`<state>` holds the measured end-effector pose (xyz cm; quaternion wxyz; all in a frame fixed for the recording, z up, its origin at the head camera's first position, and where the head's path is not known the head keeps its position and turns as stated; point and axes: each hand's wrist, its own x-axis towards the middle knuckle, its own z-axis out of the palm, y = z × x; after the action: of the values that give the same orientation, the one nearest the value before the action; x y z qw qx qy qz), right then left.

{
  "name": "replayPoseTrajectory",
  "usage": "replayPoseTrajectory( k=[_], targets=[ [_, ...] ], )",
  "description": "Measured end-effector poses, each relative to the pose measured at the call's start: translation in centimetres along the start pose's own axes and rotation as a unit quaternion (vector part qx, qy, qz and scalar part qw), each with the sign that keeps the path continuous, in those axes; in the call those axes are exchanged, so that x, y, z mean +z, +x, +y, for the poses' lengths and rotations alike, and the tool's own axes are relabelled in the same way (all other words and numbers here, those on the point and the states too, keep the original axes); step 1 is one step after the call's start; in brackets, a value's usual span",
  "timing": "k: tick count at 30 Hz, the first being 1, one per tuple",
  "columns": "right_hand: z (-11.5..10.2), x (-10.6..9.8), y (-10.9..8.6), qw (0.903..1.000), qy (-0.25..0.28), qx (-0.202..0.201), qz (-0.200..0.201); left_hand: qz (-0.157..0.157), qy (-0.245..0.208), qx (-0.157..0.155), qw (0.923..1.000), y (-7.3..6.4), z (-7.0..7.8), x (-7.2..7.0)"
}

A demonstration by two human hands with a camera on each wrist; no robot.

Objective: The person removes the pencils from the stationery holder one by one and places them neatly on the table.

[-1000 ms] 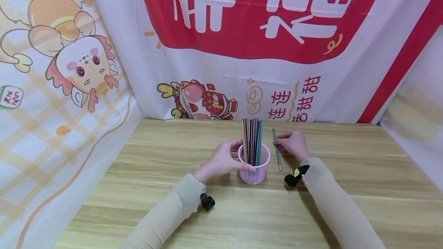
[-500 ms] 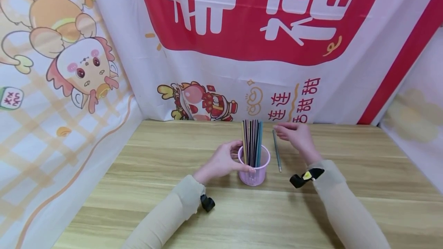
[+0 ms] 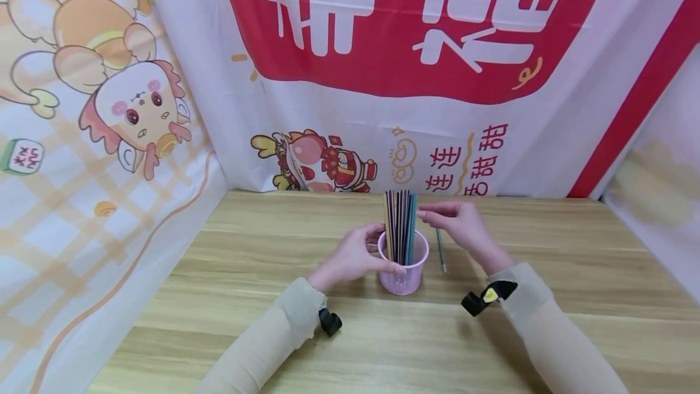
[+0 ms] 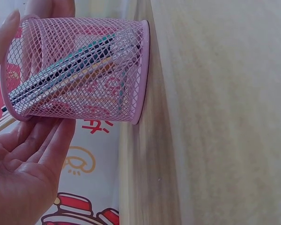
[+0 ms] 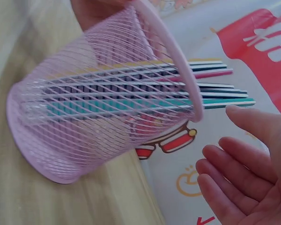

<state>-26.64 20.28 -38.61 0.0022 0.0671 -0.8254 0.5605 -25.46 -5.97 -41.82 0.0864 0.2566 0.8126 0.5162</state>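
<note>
Gripping mesh cup [image 3: 401, 284]: left hand [image 3: 350, 257]. Near pencils [image 3: 406, 224], loosely spread: right hand [image 3: 462, 225], apparently selecting; pinch likely needed next.

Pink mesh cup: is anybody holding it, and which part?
The left hand holds the pink mesh cup around its upper part, near the rim. The right hand, beside the pencils' tops, holds nothing.

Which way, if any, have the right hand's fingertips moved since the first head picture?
Yes, left: against the red writing behind, the fingertips of the right hand went from the loose pencil toward the pink cup.
</note>
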Motion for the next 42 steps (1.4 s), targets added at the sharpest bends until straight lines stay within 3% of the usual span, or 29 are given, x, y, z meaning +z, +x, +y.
replayPoseTrajectory(
  k=[8, 12, 23, 31, 42],
  targets=[
    [0.2, 0.7, -1.1, 0.9999, 0.007, -0.014, 0.003, 0.005, 0.014, 0.002, 0.9999, 0.1, 0.1, 0.1],
    [0.4, 1.0, -1.6, 0.9998, -0.017, -0.012, 0.004, 0.004, 0.016, 0.004, 0.9999, 0.1, 0.0, 0.1],
    [1.3, 2.2, -1.9, 0.9997, -0.021, -0.01, -0.002, 0.001, 0.018, 0.005, 0.9998, 0.0, 0.1, 0.0],
    [1.2, 2.6, -2.0, 0.9995, -0.025, -0.009, 0.018, -0.001, -0.006, 0.009, 0.9999, 0.0, 0.1, 0.1],
    [0.6, 2.3, -1.9, 0.9982, 0.012, -0.015, 0.057, -0.003, -0.013, 0.021, 0.9997, 0.1, 0.1, 0.2]
  ],
)
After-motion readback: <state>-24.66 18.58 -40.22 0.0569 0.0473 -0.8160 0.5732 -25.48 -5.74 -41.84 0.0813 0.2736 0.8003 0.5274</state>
